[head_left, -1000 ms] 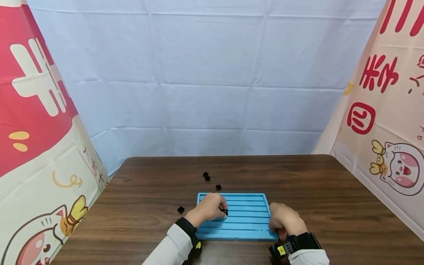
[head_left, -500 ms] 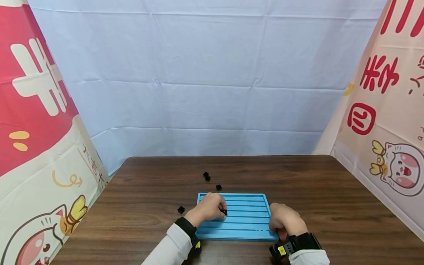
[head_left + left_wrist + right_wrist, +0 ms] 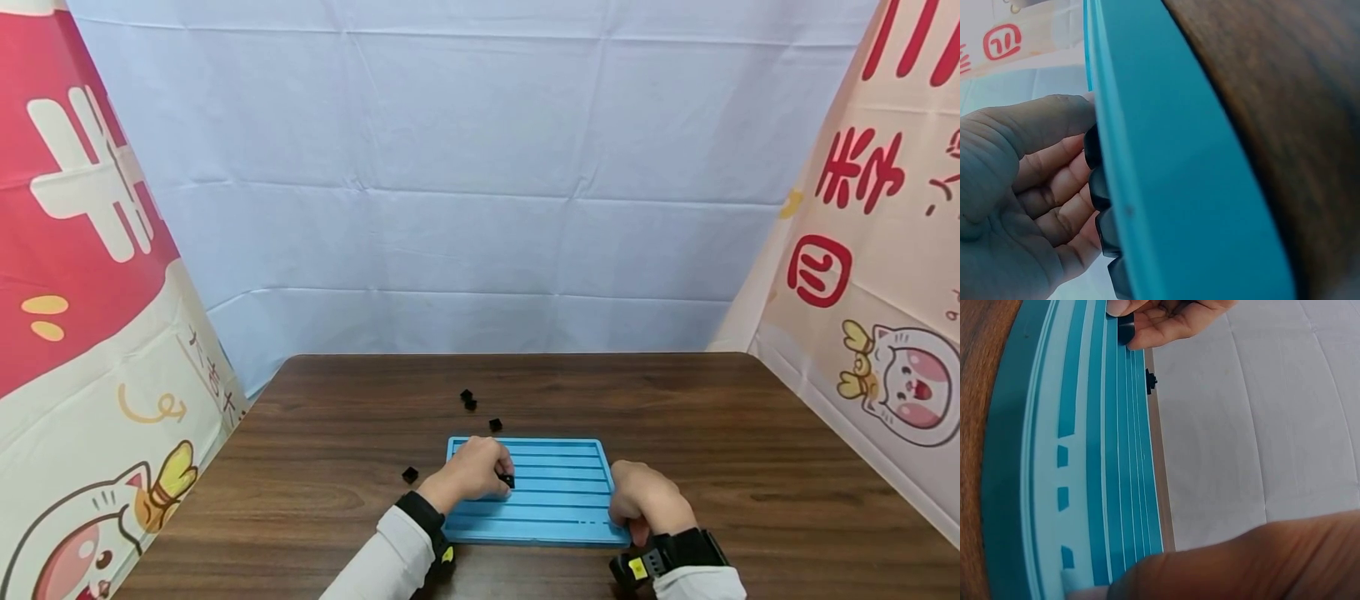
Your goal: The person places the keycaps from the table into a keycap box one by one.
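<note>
My left hand (image 3: 474,472) pinches a small black keycap (image 3: 507,481) between thumb and fingers over the left part of a ridged blue tray (image 3: 562,492). In the left wrist view several black keycaps (image 3: 1109,231) stand in a row behind the tray's near wall, beside the curled fingers. My right hand (image 3: 647,497) grips the tray's right edge near its front corner. The right wrist view has that hand (image 3: 1229,569) large at the bottom, a fingertip on the tray, and the left hand (image 3: 1172,322) at the top with the black keycap (image 3: 1126,328).
Loose black keycaps lie on the brown wooden table (image 3: 337,433): one keycap (image 3: 409,475) left of the tray, another keycap (image 3: 495,425) just behind it, and a close pair of keycaps (image 3: 468,400) farther back. A pale blue cloth (image 3: 465,183) hangs behind the table; printed cloths flank it.
</note>
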### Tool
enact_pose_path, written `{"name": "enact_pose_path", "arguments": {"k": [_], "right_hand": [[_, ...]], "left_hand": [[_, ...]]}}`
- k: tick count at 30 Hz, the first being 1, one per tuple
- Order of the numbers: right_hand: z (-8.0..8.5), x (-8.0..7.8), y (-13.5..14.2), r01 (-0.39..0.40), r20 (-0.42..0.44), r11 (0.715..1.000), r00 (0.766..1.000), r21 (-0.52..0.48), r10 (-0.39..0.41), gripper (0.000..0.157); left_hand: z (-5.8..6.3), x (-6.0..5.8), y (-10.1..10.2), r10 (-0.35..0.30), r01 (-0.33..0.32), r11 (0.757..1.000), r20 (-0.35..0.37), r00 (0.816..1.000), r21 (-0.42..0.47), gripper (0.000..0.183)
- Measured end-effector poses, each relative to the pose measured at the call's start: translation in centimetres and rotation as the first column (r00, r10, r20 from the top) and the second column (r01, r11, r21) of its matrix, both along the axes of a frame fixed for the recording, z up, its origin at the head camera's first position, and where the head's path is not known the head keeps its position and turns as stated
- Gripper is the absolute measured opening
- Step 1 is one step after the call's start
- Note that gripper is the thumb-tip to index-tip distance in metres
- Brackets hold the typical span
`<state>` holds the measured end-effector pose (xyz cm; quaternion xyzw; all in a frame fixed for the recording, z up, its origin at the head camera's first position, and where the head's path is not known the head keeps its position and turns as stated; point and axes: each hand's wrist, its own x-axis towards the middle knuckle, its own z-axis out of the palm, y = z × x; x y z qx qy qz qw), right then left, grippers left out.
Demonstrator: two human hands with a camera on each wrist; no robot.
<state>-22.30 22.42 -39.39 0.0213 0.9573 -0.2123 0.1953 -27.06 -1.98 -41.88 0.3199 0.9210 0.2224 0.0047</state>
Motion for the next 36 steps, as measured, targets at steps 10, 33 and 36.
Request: {"name": "enact_pose_path", "arguments": {"k": [10,33,36], "right_hand": [[0.0,0.0,-0.1,-0.013,0.002,1.000,1.000,-0.005,0.013,0.010],[-0.1,-0.3,0.1,-0.011,0.016,1.000,1.000,0.005,0.011,0.010],[-0.2,-0.4,0.1,-0.009,0.015,1.000,1.000,0.009,0.009,0.010]], "left_hand": [[-0.4,-0.1,-0.2,-0.006,0.006,1.000,0.019,1.000,0.004,0.021],[2.1,0.0,-0.5,0.036,-0.053,0.987,-0.115,0.993,-0.151,0.044],[2.2,0.1,-0.4,0.046,-0.062,0.985,-0.105,0.993,-0.162,0.046]]}}
